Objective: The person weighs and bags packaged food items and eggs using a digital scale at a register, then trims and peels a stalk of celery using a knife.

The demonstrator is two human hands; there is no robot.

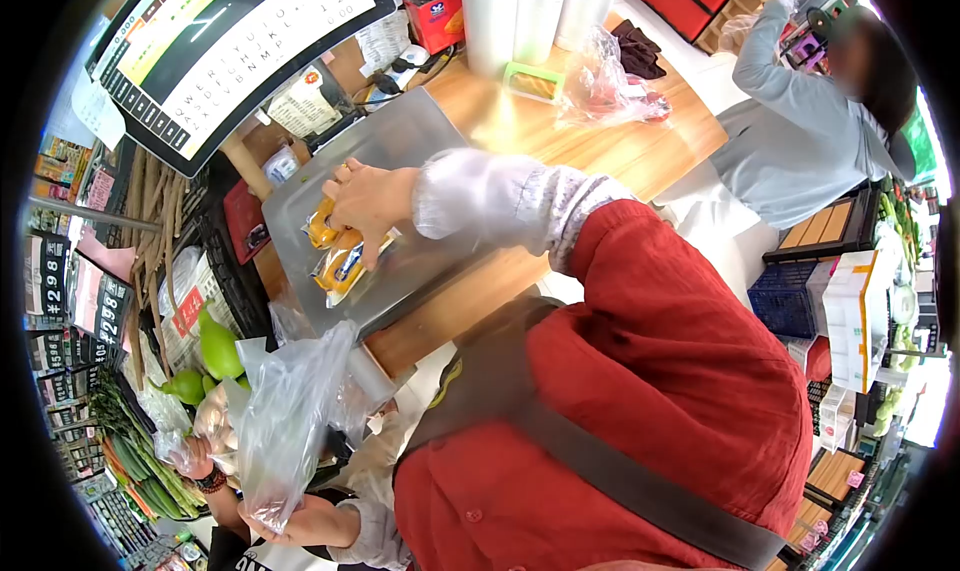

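My right hand point(368, 203) reaches over a grey metal weighing tray point(425, 136). Its fingers and thumb curl around yellow snack packets point(345, 256) with clear and blue printed wrapping, lying on the tray. A clear plastic bag point(290, 401) hangs open and crumpled just below the tray, its lower end gripped by my left hand point(295, 523). What lies inside the bag, if anything, is hard to make out. Beside it, another person's hand point(195, 459) with a beaded bracelet holds a thin plastic bag point(170, 441).
A touchscreen point(250, 46) stands past the tray. Plastic rolls point(515, 21), a green-framed box point(533, 83) and a clear bag point(605, 86) sit on the wooden counter point(660, 161). Green pears point(218, 349) and vegetables point(140, 461) lie lower left. A person in grey point(810, 141) stands upper right.
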